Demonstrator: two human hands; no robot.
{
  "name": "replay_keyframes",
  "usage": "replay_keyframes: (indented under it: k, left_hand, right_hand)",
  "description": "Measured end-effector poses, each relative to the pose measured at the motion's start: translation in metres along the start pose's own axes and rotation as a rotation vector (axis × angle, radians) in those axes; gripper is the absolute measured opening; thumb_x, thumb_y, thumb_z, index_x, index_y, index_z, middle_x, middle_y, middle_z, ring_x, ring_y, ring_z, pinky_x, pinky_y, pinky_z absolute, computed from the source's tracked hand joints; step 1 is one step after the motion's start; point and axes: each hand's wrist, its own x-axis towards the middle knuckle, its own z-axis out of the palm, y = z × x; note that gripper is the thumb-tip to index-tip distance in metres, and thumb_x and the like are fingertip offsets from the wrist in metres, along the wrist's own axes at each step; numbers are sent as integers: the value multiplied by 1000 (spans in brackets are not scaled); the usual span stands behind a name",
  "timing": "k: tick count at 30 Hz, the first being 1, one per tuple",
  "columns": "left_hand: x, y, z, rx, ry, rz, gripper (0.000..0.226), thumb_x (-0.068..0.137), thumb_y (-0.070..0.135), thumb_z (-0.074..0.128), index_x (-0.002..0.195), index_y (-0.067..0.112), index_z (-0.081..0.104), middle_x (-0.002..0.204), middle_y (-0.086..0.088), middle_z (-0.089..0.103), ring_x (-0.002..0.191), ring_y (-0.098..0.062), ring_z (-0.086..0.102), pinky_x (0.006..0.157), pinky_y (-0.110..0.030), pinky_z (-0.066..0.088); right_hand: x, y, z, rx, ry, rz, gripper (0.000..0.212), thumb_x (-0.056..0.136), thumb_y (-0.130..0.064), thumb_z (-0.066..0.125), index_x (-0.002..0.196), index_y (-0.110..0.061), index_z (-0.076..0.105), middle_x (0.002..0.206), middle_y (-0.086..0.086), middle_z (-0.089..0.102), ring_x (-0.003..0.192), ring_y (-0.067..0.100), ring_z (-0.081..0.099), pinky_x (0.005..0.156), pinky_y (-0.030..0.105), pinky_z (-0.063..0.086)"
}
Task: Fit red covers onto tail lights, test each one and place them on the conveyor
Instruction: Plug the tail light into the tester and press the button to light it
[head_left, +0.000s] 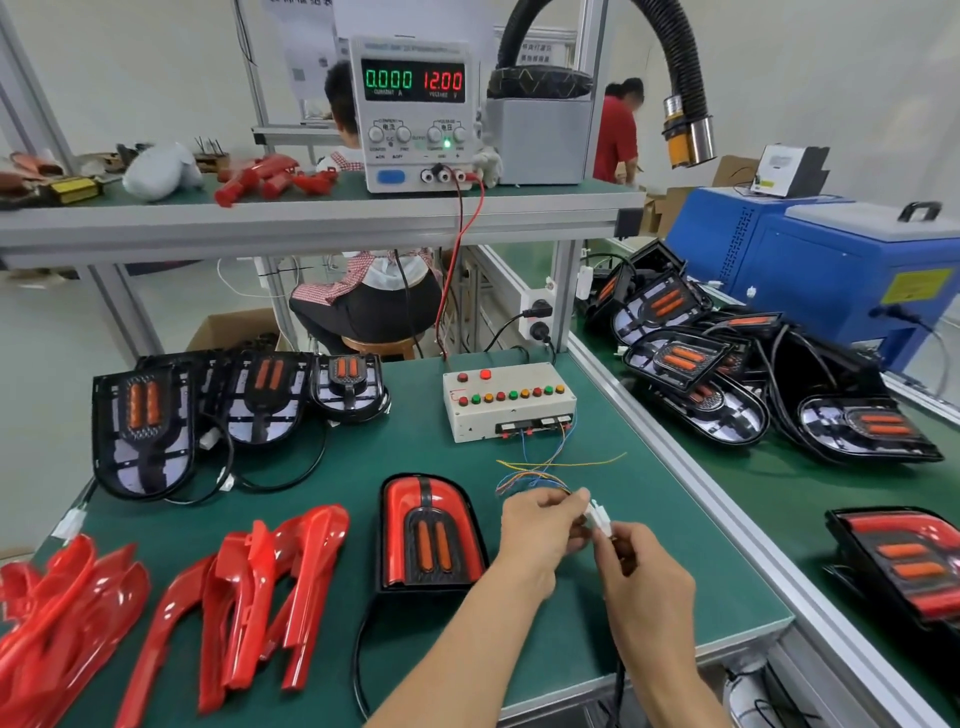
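walls: pale, plain | bench (436, 499): green mat | shelf (311, 218): aluminium frame

Bare forearms, no sleeves/gloves.

Three uncovered tail lights (236, 410) at left — one covered tail light (428, 530) — two hands (587, 540).

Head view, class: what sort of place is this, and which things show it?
Most likely a factory assembly and test station for vehicle tail lights: a bench power supply on the shelf, stacked red covers, and a pile of uncovered tail lights alongside.
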Motion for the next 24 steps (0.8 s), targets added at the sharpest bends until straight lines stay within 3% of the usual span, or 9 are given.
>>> replay_keyframes:
  k: [3, 12, 17, 24]
  left_hand:
    - [3, 1, -2, -24, 20, 35, 16, 93, 16, 75, 81, 7, 70, 80, -12, 69, 66, -16, 64, 63, -22, 58]
    - [0, 2, -4, -21, -19, 10, 15, 91, 16, 77, 79, 9, 71, 69, -4, 72, 59, -13, 67, 61, -23, 58]
    - [-4, 3, -6, -80, -43, -87, 20, 97, 22, 70, 86, 7, 74, 74, -7, 73, 60, -17, 71, 57, -24, 57]
    - [-9, -2, -7, -239, -170, -211, 21, 101, 15, 58, 95, 12, 77, 82, -6, 71, 69, -19, 66, 64, -28, 54]
  right_hand:
    - [1, -2, 0, -22, 4, 2, 2, 93, -23, 72, 92, -23, 70, 74, -11, 69, 71, 16, 65, 68, 32, 46]
    - [-5, -4, 3, -115, -5, -51, 8, 90, -17, 75, 87, -21, 68, 66, -13, 63, 63, 12, 59, 60, 28, 42]
    - [-7, -6, 5, -133, -18, -19, 9, 90, -19, 74, 85, -19, 67, 64, -14, 61, 61, 19, 58, 61, 32, 40]
    - [-11, -13, 4, 0, -59, 111, 16, 94, -36, 69, 81, -27, 66, 72, -10, 71, 71, 16, 68, 73, 37, 52]
